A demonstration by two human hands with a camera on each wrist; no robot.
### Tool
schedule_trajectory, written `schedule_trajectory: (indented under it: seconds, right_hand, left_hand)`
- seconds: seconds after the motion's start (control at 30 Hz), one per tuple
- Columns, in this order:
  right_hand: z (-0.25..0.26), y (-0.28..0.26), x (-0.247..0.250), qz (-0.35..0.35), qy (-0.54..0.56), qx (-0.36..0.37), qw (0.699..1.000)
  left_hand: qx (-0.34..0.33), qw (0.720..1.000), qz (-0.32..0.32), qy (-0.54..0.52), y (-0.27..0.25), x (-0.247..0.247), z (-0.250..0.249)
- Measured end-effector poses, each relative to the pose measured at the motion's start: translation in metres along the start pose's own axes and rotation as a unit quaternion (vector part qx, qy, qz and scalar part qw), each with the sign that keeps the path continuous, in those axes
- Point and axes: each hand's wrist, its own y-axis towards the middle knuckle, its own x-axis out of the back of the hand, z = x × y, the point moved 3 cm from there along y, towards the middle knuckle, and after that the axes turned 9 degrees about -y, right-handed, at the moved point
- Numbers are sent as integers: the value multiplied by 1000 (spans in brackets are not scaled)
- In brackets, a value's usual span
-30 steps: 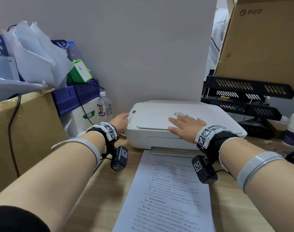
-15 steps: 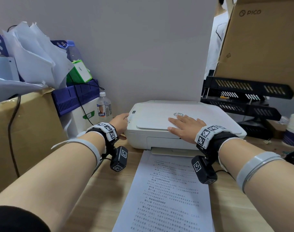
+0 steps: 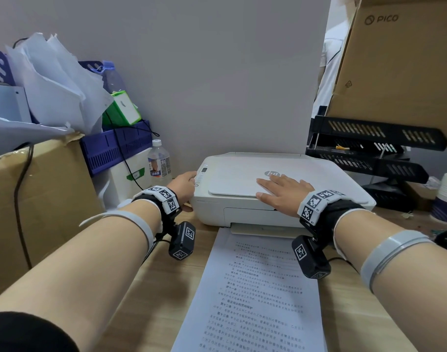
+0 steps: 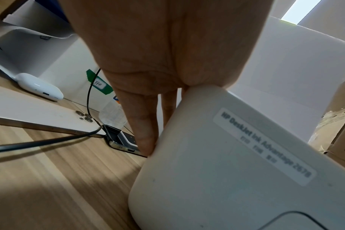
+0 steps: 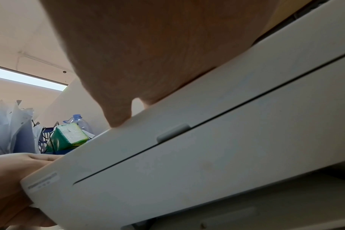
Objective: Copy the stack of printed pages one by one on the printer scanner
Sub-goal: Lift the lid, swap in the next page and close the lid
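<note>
A white HP printer stands on the wooden desk with its scanner lid closed. My right hand lies flat on the lid near the front edge, fingers straight; the right wrist view shows the palm resting on the printer. My left hand is at the printer's left front corner by the button panel. In the left wrist view its fingers run straight down the side of the printer. A printed page lies on the desk in front of the output slot.
A water bottle, blue baskets and a cardboard box with loose papers crowd the left. Black letter trays, a PICO carton and paper cups stand on the right. A phone and earbud case lie left of the printer.
</note>
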Motion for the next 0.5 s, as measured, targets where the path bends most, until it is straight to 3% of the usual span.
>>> schedule_trajectory:
  seconds: [0.3,0.5]
  right_hand:
    - [-2,-2,9,19,34,10,999]
    - [-10,-2,20,32,102,46,993]
  left_hand:
    - [-2,1000,-1,-1,0,0,0]
    - [-30,998,-5,57,6,3,0]
